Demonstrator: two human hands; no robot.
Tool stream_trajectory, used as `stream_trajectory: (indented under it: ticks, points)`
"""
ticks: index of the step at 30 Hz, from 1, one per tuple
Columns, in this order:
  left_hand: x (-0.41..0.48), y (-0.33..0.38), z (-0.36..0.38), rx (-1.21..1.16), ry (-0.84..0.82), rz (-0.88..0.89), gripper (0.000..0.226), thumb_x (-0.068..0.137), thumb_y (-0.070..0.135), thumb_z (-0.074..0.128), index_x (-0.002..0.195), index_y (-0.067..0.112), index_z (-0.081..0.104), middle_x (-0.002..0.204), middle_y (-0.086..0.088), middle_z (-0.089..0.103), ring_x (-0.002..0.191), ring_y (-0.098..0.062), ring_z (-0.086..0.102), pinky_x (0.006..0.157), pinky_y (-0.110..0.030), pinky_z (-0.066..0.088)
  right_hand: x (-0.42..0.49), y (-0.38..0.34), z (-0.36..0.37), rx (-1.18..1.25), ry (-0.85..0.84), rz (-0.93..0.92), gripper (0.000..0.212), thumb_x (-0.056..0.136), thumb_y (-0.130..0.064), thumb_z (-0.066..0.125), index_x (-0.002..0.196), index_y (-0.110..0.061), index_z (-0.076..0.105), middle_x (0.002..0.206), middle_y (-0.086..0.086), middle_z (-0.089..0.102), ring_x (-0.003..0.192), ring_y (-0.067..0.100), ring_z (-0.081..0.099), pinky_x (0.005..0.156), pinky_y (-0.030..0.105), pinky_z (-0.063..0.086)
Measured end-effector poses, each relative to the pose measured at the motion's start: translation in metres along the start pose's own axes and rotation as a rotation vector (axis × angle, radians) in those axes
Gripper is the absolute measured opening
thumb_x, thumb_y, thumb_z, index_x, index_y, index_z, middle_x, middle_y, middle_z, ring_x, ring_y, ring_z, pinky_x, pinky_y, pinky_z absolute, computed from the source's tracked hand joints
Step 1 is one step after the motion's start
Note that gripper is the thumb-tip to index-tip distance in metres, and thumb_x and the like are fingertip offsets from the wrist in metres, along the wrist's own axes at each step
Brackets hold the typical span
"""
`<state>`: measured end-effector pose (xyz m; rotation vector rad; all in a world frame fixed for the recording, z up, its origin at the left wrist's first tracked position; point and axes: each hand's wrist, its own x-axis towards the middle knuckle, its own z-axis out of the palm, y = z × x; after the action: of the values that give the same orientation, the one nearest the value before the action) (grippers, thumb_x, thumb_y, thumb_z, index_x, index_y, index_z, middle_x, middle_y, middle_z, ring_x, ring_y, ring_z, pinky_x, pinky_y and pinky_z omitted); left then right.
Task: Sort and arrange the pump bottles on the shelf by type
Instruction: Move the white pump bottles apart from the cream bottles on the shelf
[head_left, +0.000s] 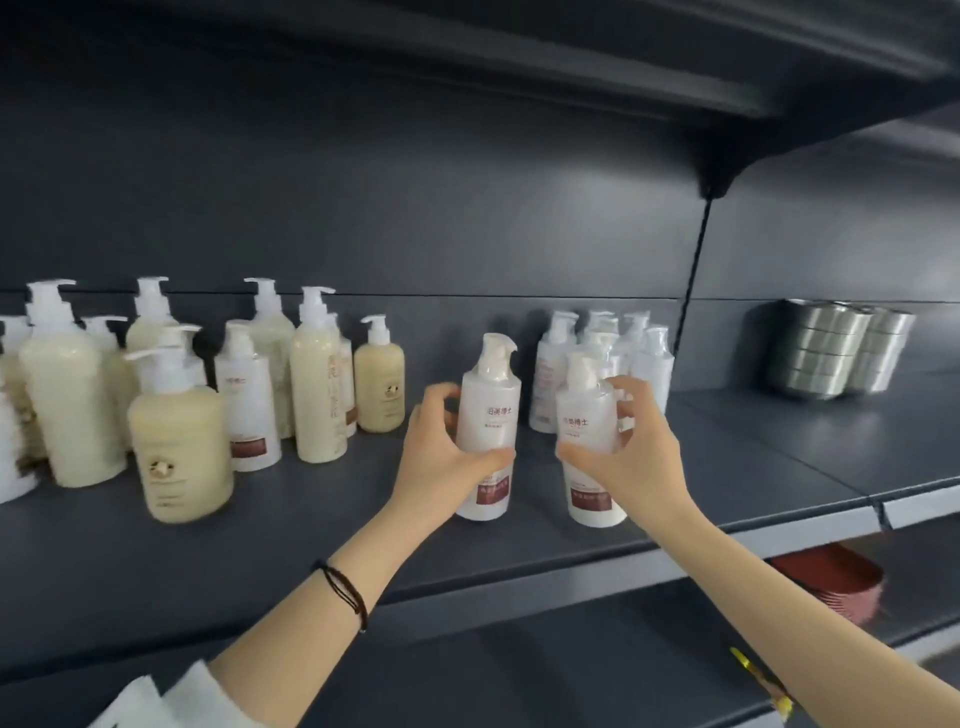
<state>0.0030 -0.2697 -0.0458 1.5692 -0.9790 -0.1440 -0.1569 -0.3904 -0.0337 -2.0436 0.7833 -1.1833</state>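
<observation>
The left hand is gripping a white bottle, fingers curled round it. The right hand is gripping a second white bottle likewise. Both are standing, maybe just lifted, at the shelf front, prob. to join the white group behind.

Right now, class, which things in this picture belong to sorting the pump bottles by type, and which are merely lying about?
Part of the job: left hand gripping one white bottle; right hand gripping another white bottle; white bottles behind; cream bottles; shelf.
Lying about: metal bowls; red dishes on the lower shelf.
</observation>
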Motion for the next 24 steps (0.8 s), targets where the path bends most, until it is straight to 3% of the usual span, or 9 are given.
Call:
stream_trajectory:
  ticks: [2, 5, 8, 14, 17, 20, 24]
  points:
    - [0.009, 0.003, 0.03, -0.009, 0.017, -0.007, 0.073, 0.061, 0.025, 0.085, 0.114, 0.04, 0.037, 0.114, 0.001, 0.053, 0.1, -0.012, 0.057, 0.083, -0.032, 0.052, 0.019, 0.022, -0.015, -0.007, 0.015, 0.006, 0.075, 0.064, -0.026, 0.085, 0.117, -0.046, 0.035, 0.103, -0.01, 0.053, 0.094, 0.013, 0.056, 0.072, 0.03, 0.05]
    - [0.02, 0.008, 0.067, -0.03, 0.028, -0.011, 0.072, 0.061, 0.022, 0.086, 0.11, 0.038, 0.035, 0.112, 0.002, 0.052, 0.1, -0.011, 0.057, 0.076, -0.024, 0.049, 0.044, 0.051, -0.029, -0.01, 0.03, 0.027, 0.078, 0.061, -0.027, 0.085, 0.118, -0.043, 0.034, 0.105, -0.006, 0.053, 0.095, 0.017, 0.056, 0.073, 0.036, 0.053]
    - [0.028, 0.008, 0.096, -0.042, 0.021, -0.026, 0.071, 0.062, 0.023, 0.086, 0.111, 0.035, 0.035, 0.112, 0.002, 0.051, 0.099, -0.011, 0.057, 0.072, -0.02, 0.047, 0.063, 0.075, -0.038, 0.02, 0.053, 0.051, 0.075, 0.064, -0.027, 0.084, 0.12, -0.038, 0.035, 0.106, -0.003, 0.054, 0.092, 0.016, 0.056, 0.07, 0.033, 0.051]
    - [0.044, 0.005, 0.136, -0.007, -0.007, 0.0, 0.077, 0.055, 0.035, 0.088, 0.108, 0.039, 0.033, 0.114, 0.003, 0.05, 0.101, -0.011, 0.056, 0.081, -0.031, 0.054, 0.093, 0.106, -0.045, 0.067, 0.082, 0.06, 0.071, 0.066, -0.027, 0.084, 0.116, -0.036, 0.035, 0.111, -0.004, 0.053, 0.094, 0.014, 0.056, 0.072, 0.033, 0.051]
    - [0.052, 0.006, 0.148, 0.015, -0.025, 0.006, 0.08, 0.05, 0.042, 0.086, 0.104, 0.042, 0.028, 0.114, 0.004, 0.048, 0.105, -0.011, 0.054, 0.086, -0.036, 0.054, 0.103, 0.115, -0.044, 0.071, 0.043, 0.069, 0.076, 0.067, -0.028, 0.084, 0.123, -0.035, 0.033, 0.116, -0.001, 0.053, 0.1, 0.018, 0.057, 0.079, 0.039, 0.053]
    - [0.056, 0.006, 0.149, 0.027, -0.077, -0.005, 0.081, 0.049, 0.045, 0.086, 0.103, 0.042, 0.026, 0.115, 0.007, 0.047, 0.108, -0.009, 0.054, 0.088, -0.038, 0.053, 0.112, 0.116, -0.043, 0.062, -0.032, 0.075, 0.077, 0.069, -0.027, 0.083, 0.127, -0.031, 0.032, 0.119, -0.001, 0.055, 0.1, 0.017, 0.058, 0.076, 0.035, 0.052]
    - [0.054, 0.006, 0.128, 0.159, -0.196, -0.021, 0.072, 0.063, 0.051, 0.082, 0.11, 0.036, 0.03, 0.108, 0.012, 0.049, 0.096, -0.006, 0.056, 0.082, -0.032, 0.053, 0.115, 0.109, -0.046, 0.072, -0.072, 0.1, 0.074, 0.071, -0.022, 0.082, 0.127, -0.024, 0.033, 0.118, -0.001, 0.053, 0.097, 0.015, 0.057, 0.073, 0.032, 0.05]
